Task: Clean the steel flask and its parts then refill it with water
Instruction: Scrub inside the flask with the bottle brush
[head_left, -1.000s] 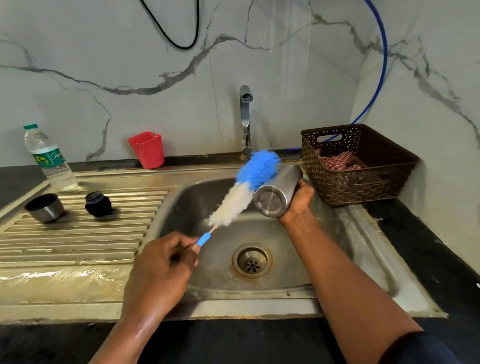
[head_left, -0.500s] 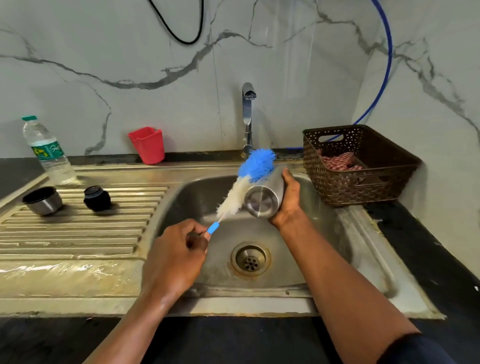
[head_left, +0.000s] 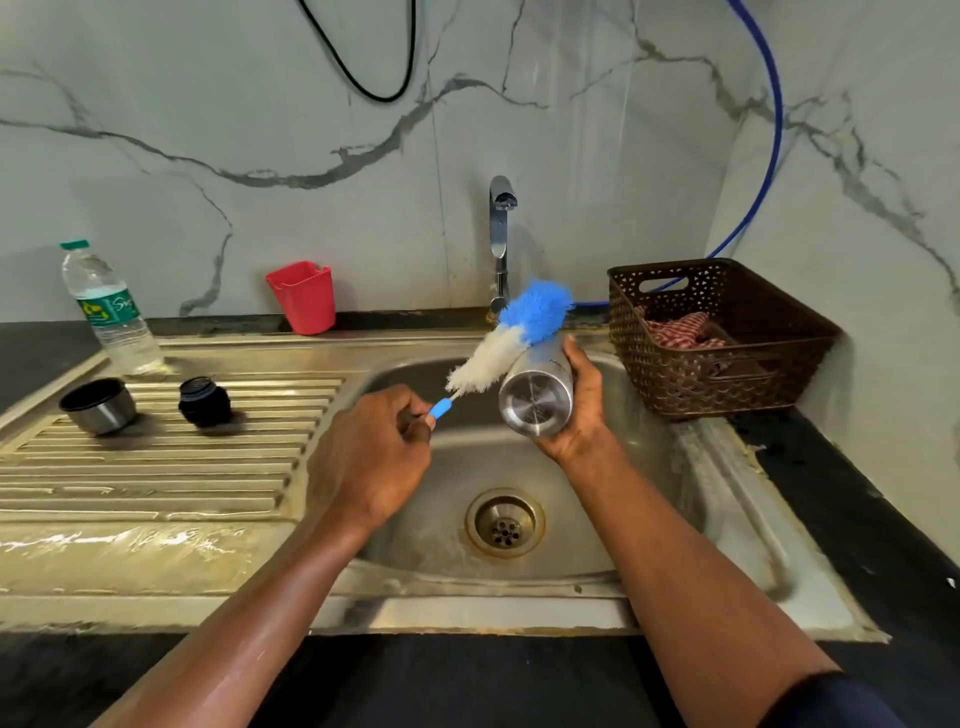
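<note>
My right hand (head_left: 582, 410) grips the steel flask (head_left: 535, 397) over the sink basin (head_left: 649, 467), its round base turned toward me and its mouth pointing away. My left hand (head_left: 374, 457) holds the blue handle of a bottle brush (head_left: 511, 332). The brush's white and blue bristles lie against the flask's upper left side, the blue tip near its far end. The flask's steel cup (head_left: 98, 405) and black stopper (head_left: 205, 401) stand apart on the ribbed drainboard (head_left: 156, 467) at the left.
A tap (head_left: 500, 234) rises behind the basin with no water running. A plastic water bottle (head_left: 109, 309) and a red cup (head_left: 303, 296) stand at the back left. A brown basket (head_left: 717, 338) holding a checked cloth sits at the right. The drain (head_left: 505, 522) is below my hands.
Both hands have risen and drawn closer together. The flask has turned so its base faces me more squarely, and the brush has slid along its side.
</note>
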